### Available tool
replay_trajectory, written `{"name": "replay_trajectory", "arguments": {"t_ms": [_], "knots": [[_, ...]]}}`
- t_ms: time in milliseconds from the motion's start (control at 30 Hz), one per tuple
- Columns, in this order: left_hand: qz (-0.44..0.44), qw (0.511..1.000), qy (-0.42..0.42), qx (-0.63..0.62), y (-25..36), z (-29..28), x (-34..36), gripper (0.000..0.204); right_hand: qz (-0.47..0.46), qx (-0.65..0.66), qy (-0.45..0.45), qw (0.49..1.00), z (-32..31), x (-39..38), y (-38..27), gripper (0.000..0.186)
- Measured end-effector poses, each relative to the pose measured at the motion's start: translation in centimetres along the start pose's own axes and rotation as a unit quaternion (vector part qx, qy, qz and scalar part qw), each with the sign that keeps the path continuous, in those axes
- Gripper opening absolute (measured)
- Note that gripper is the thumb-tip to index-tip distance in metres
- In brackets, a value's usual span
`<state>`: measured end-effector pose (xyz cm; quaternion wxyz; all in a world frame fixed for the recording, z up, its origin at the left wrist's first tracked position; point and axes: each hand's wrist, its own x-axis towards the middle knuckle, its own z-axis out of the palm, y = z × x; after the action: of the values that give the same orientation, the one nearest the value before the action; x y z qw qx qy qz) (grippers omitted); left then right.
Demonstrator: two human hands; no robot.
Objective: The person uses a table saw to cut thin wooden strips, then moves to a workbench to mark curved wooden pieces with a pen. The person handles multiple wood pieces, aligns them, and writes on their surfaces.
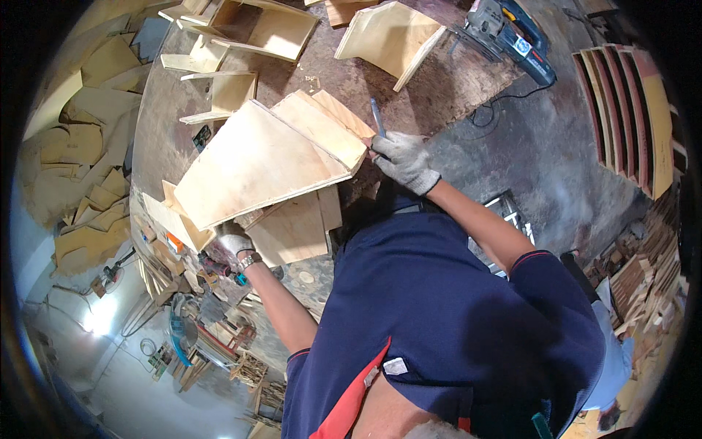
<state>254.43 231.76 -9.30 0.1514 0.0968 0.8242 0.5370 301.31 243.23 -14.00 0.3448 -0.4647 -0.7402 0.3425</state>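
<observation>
A plywood assembly (256,164) of a large flat panel and side boards lies tilted on the dark workbench (439,88). My right hand (402,157), in a grey knit glove, holds a blue pen (377,117) upright against the assembly's right corner. My left hand (232,245), also gloved and with a wristwatch, is closed around the panel's lower edge at the near side of the bench. My navy shirt fills the lower middle of the view.
A blue jigsaw (508,33) with its cord lies at the bench's far right. Other plywood boxes (267,29) and a wedge piece (387,40) stand farther back. Curved wooden slats (629,110) are stacked at right, plywood offcuts (95,168) are piled at left.
</observation>
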Motion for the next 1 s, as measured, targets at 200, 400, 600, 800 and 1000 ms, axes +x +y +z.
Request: {"name": "replay_trajectory", "arguments": {"t_ms": [200,400,600,800,1000], "knots": [[-0.024,0.993,-0.111,0.019,-1.3,1.5,-0.9,0.016,-0.031,-0.031,-0.009,0.999,-0.1,0.1,0.4,0.026],[-0.023,0.994,-0.108,0.022,-2.7,1.3,0.7,0.019,-0.025,-0.014,0.008,1.000,-0.1,-0.2,0.0,0.021],[0.112,0.980,-0.145,0.082,-6.5,0.3,3.6,0.026,-0.027,0.002,0.016,0.999,0.0,-0.1,0.0,0.023],[-0.018,0.990,-0.127,-0.058,-5.3,0.3,3.0,0.024,-0.019,0.012,0.024,0.999,0.1,-0.2,0.0,0.018],[-0.004,0.996,-0.090,-0.016,-2.6,1.8,0.1,0.014,-0.019,0.031,0.031,0.999,0.2,-0.1,0.1,0.019]]}}
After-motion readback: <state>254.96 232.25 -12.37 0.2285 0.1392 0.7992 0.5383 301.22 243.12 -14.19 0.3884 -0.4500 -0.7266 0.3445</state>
